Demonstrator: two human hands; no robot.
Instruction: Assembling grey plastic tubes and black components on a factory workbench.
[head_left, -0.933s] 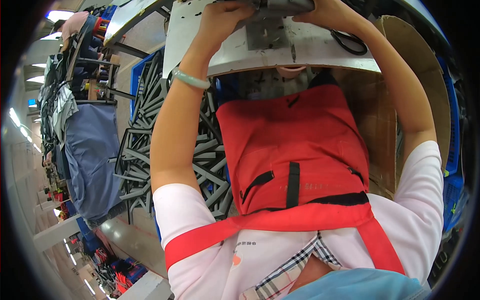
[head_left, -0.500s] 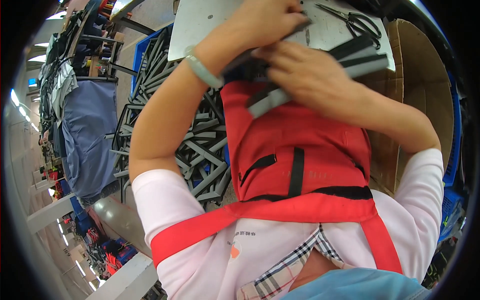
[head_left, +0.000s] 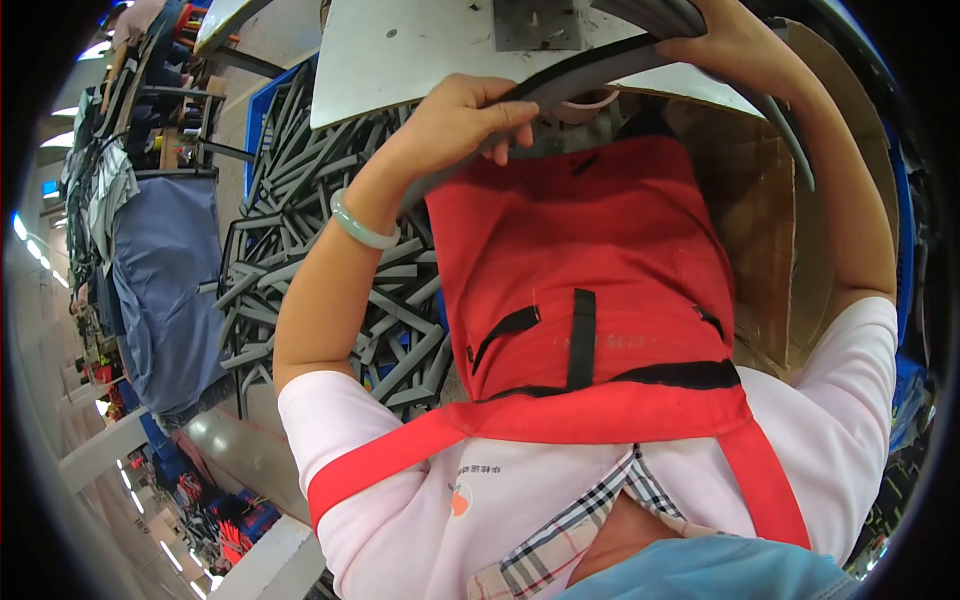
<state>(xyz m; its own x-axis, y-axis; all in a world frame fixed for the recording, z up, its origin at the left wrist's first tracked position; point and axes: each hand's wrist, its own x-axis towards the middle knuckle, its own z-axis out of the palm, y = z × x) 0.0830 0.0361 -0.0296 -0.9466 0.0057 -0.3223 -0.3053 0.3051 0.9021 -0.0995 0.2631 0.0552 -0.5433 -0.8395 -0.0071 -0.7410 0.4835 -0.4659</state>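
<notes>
A long, curved grey-and-black strip (head_left: 600, 68) is stretched between my hands above the near edge of the white worktable (head_left: 400, 70). My left hand (head_left: 470, 118), with a pale bangle at its wrist, is closed around the strip's left part. At the upper right, my right hand (head_left: 725, 45) grips the strip's other part between thumb and fingers. More grey strip shows above that hand, and a narrow grey length hangs down to its right. I cannot tell whether these are one piece or several. Below, my red apron (head_left: 580, 230) covers my lap.
Left of my lap, a heap of similar grey strips (head_left: 290, 250) fills and surrounds a blue crate (head_left: 255, 125). A metal plate (head_left: 535, 22) is set on the tabletop. An open cardboard box (head_left: 765, 250) stands at right. Farther left hangs a blue-grey cloth (head_left: 170, 280).
My hands have moved apart from close together: the left came down and leftward, the right went up and rightward. The strips across my right forearm are gone from there; the scissors no longer show.
</notes>
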